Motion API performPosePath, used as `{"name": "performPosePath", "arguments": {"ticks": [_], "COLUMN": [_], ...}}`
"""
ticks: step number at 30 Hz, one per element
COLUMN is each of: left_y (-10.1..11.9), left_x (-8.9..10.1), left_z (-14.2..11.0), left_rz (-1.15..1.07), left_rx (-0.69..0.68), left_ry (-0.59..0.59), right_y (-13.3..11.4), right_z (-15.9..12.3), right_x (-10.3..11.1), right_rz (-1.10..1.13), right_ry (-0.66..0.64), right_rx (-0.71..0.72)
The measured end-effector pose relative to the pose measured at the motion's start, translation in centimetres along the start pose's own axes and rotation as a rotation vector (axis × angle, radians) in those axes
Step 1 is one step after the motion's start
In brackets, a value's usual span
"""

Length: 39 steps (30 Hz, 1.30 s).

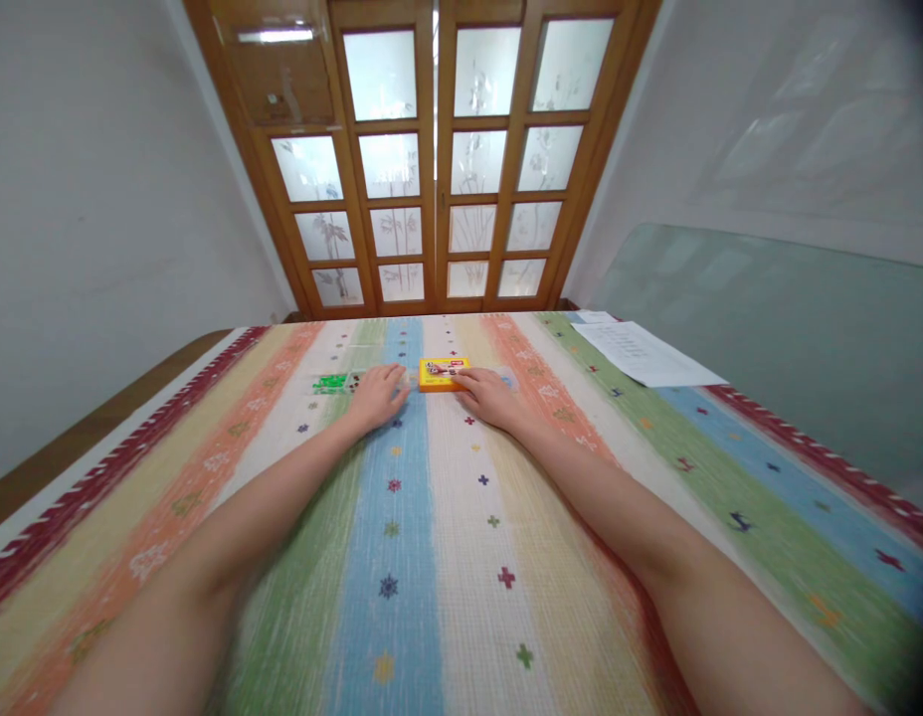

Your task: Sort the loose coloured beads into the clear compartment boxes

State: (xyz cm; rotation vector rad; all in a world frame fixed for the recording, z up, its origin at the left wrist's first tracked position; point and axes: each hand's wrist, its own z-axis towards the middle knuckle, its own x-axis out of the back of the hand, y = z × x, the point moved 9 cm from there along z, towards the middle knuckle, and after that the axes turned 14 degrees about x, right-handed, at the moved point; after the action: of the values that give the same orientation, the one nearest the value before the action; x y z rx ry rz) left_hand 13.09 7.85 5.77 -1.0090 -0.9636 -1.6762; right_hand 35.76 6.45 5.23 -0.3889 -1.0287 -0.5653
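A small yellow box with a printed picture and a red label lies flat near the far edge of the table. My right hand is at its right end, fingertips over the top and thumb by the front corner, closed on that end. Left of the box, my left hand rests low with its fingers stretched out, and a narrow gap parts them from the box. Beyond the left wrist are green pieces in what looks like clear packaging, with small dark pieces beside them, partly hidden by the hand. Something clear with a bluish spot shows behind my right hand.
A striped tablecloth covers the table. White printed sheets lie at the far right. A pale green board or panel stands along the right side. Wooden doors with glass panes rise beyond the far edge.
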Motion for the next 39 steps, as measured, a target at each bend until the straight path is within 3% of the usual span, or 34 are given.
{"name": "performPosePath", "arguments": {"ticks": [4, 7, 10, 15, 21, 29, 39], "left_y": [-3.5, -6.1, -7.2, -6.7, -6.1, -6.3, -5.3], "left_x": [3.4, 3.7, 3.3, 3.5, 2.1, 0.1, -0.6], "left_z": [3.2, 4.4, 3.4, -0.5, -3.6, -4.4, -4.2], "left_rz": [0.028, 0.096, 0.117, 0.077, 0.049, 0.091, 0.126], "left_rx": [0.091, 0.129, 0.096, 0.073, 0.059, 0.077, 0.122], "left_ry": [0.146, 0.093, 0.045, 0.105, 0.001, -0.056, -0.100], "right_y": [1.4, 2.5, 3.5, 4.3, 3.9, 4.9, 5.0], "right_z": [-0.4, -0.7, -1.2, -1.6, -1.6, -1.8, -1.7], "right_x": [0.4, 0.5, 0.6, 0.8, 0.9, 0.6, 0.4], "right_rz": [-0.021, -0.062, -0.105, -0.139, -0.118, -0.105, -0.072], "right_ry": [0.028, 0.026, 0.023, 0.044, 0.045, 0.080, 0.098], "right_rx": [-0.069, -0.133, -0.210, -0.291, -0.288, -0.309, -0.266]}}
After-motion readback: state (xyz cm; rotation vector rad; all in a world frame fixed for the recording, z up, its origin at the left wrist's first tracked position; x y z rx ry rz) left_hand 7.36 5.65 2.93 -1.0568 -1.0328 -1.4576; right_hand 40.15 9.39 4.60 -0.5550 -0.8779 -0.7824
